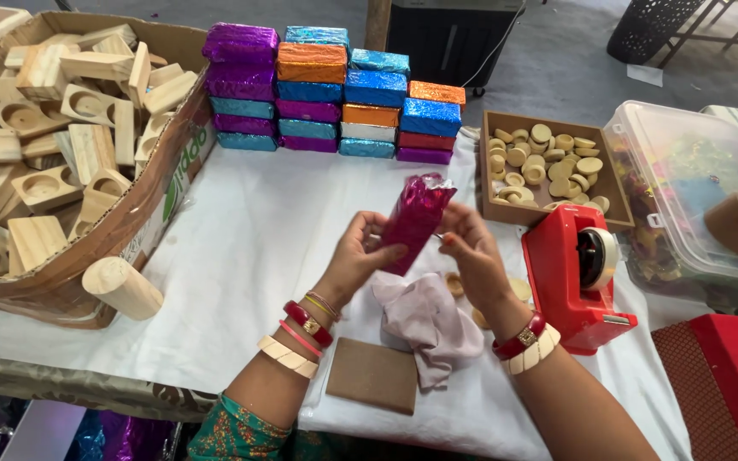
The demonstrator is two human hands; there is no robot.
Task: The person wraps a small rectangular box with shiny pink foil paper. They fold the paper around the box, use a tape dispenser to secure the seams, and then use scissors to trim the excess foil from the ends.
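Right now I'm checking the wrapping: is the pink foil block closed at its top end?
Open. The foil block in both hands has loose, crumpled foil sticking up at its top end, not folded flat.

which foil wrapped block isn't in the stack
The magenta block, held upright between the left hand and right hand above the white cloth. All the others sit stacked at the table's far edge.

I count sixteen foil-wrapped blocks (335, 94) stacked at twelve o'clock, plus one magenta-wrapped block (414, 218) between my two hands. One red tape dispenser (570, 277) sits at three o'clock, one wooden cylinder (121, 288) at nine, one brown pad (373, 374) at six.
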